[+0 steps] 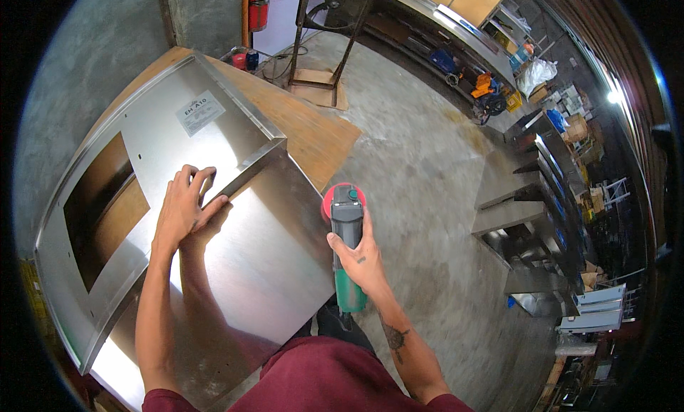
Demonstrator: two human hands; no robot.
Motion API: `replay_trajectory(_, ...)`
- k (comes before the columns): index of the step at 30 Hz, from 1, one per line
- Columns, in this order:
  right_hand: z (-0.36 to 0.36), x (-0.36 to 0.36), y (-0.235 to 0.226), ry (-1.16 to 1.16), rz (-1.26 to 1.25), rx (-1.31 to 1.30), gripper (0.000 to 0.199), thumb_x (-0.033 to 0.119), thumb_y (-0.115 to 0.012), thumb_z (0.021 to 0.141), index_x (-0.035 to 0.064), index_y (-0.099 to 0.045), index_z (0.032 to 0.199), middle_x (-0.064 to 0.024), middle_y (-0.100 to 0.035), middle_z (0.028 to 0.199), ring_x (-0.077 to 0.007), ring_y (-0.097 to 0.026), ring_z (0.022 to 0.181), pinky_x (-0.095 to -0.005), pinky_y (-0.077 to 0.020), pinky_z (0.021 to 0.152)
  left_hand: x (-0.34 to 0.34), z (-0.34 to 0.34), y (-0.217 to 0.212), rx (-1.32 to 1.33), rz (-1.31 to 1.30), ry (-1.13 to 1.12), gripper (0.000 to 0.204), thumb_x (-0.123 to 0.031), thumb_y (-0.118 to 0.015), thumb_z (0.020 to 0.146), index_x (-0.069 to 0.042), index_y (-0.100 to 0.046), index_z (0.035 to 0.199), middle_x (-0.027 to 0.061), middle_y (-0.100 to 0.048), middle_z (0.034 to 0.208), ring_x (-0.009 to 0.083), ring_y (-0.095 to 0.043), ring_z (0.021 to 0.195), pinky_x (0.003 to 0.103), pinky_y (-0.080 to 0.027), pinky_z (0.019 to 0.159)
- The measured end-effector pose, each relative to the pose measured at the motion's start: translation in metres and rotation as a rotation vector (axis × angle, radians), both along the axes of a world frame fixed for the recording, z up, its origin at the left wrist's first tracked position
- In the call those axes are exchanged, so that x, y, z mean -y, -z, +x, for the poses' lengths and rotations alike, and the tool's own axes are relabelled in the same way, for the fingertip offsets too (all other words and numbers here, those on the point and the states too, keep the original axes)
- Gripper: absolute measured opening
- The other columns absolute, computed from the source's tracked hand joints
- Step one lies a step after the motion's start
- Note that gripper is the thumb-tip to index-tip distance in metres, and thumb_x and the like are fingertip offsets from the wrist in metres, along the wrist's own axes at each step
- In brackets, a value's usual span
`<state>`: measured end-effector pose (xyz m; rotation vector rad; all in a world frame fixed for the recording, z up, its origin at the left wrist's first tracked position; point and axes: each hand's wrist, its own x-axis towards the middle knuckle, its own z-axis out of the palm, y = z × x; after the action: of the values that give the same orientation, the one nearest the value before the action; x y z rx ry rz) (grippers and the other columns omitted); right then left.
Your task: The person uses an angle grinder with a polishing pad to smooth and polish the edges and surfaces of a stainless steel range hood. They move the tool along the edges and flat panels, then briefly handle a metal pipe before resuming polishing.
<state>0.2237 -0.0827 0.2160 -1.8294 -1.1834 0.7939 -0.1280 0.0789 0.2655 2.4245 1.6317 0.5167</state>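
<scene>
A large bent sheet-metal housing [271, 241], shiny like stainless steel, lies tilted in front of me, with a rectangular cutout and a pale label [200, 113] on its far panel. My left hand [184, 207] straddles its raised middle lip, fingers on the far side and thumb on the near side. In my right hand [358, 259] is a green and dark grey angle grinder [348, 223], gripped around its body. The grinder's red disc [330, 198] sits beside the housing's right edge; whether they touch cannot be told.
Beneath the housing is a wooden board [313, 134]. A dark metal frame stand [331, 49] rises beyond it, near a red fire extinguisher [258, 9]. Metal box-like pieces [516, 220] stand on the concrete floor [420, 220] at right, before cluttered shelves. Cables lie near the stand.
</scene>
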Motion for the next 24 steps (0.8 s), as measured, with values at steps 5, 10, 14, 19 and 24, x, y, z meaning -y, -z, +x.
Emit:
replay_trajectory(5,0.001,0.015,-0.011,0.036,-0.08,-0.16,0.108,0.031,-0.083,0.102,-0.0106,-0.015,0.175,-0.0277,-0.063,0.154,-0.0304,-0.068,0.137,-0.0395,-0.0508,0.116,0.004,0.001,-0.003,0.006,0.002,-0.02,0.059,-0.04,-0.086,0.096,-0.015,-0.067,0.146,0.0144,-0.063,0.128,0.0354,-0.063,0.12,0.049,-0.053,0.104)
replay_trajectory(10,0.012,0.033,0.016,0.082,-0.04,-0.105,0.111,0.039,-0.08,0.1,-0.0038,-0.013,0.177,-0.0336,-0.077,0.126,-0.0432,-0.08,0.111,-0.0466,-0.06,0.099,0.002,0.001,0.0,0.006,0.023,-0.014,0.059,-0.041,-0.086,0.096,-0.015,-0.067,0.146,0.0131,-0.062,0.126,0.0338,-0.062,0.118,0.048,-0.053,0.102)
replay_trajectory(14,0.019,0.049,0.032,0.101,0.0,-0.134,0.11,0.039,-0.08,0.1,-0.0017,-0.012,0.177,-0.0342,-0.077,0.123,-0.0423,-0.081,0.11,-0.0465,-0.0604,0.097,0.003,0.005,0.0,-0.019,0.026,-0.026,0.06,-0.041,-0.085,0.098,-0.015,-0.067,0.149,0.0132,-0.063,0.128,0.0324,-0.063,0.117,0.049,-0.056,0.102)
replay_trajectory(19,0.011,0.059,-0.007,0.124,-0.19,-0.124,0.104,0.028,-0.081,0.103,-0.0064,-0.015,0.176,-0.0261,-0.072,0.141,-0.031,-0.075,0.126,-0.0393,-0.0535,0.111,0.007,0.004,-0.004,-0.032,-0.001,-0.057,0.058,-0.039,-0.083,0.099,-0.014,-0.066,0.149,0.0156,-0.062,0.132,0.0366,-0.063,0.12,0.051,-0.055,0.105)
replay_trajectory(24,0.017,0.077,0.013,0.185,-0.158,-0.153,0.107,0.032,-0.083,0.102,-0.0058,-0.015,0.176,-0.0265,-0.073,0.138,-0.0319,-0.075,0.123,-0.0403,-0.054,0.11,0.001,0.007,0.0,-0.019,-0.024,-0.065,0.058,-0.039,-0.084,0.099,-0.016,-0.067,0.149,0.0155,-0.063,0.137,0.0373,-0.063,0.124,0.051,-0.054,0.107)
